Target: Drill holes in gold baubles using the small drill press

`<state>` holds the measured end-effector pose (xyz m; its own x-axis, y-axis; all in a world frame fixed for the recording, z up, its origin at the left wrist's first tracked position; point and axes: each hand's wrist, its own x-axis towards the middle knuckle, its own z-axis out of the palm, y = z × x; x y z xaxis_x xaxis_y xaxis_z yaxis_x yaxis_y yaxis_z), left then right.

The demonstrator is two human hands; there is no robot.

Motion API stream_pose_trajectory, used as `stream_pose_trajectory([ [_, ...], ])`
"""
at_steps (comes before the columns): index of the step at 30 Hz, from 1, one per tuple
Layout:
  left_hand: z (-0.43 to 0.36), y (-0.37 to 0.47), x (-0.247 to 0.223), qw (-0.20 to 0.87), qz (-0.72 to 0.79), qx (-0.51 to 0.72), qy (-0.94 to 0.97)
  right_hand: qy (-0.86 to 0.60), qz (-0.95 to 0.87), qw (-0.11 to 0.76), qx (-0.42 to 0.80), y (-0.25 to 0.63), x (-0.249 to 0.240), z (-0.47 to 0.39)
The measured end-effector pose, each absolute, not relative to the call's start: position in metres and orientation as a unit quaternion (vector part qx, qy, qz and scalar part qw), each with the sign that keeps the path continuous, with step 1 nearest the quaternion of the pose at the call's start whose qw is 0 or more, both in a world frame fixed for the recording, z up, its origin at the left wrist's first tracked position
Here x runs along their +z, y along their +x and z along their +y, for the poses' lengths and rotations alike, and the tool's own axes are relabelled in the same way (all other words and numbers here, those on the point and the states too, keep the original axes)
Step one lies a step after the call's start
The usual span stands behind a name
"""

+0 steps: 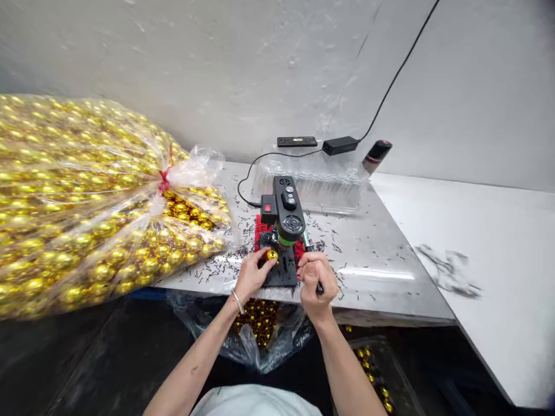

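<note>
Between the thumb and fingers of my left hand (255, 271) is a shiny gold ball (272, 255), held at the front of a small black machine (288, 211) under its overhanging head. My right hand (318, 283) is wrapped in a fist around a black handle (319, 288), to the right of the machine's black base plate (280, 277). Whether this handle is joined to the machine I cannot tell. Red material (262, 226) shows beneath the base. In front of me, below the table edge, an open plastic bag (277, 361) holds many gold balls.
A large clear bag of gold balls (87, 202), tied with red string, fills the left side. Behind the machine are clear plastic trays (321, 188), a power adapter (340, 145) and a dark can (376, 156). Small black bits litter the metal table (373, 248). Bottom right holds a crate (396, 370).
</note>
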<state>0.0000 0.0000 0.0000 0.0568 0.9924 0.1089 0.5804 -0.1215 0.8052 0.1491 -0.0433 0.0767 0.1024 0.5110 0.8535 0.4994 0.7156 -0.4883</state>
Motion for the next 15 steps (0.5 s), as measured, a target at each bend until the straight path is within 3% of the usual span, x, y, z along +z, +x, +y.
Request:
stream_pose_trajectory([
  [15,-0.006,0.015,-0.016,0.176,0.522,0.426,0.718,-0.368,-0.667,0.648,0.024,0.149,0.067,-0.044],
])
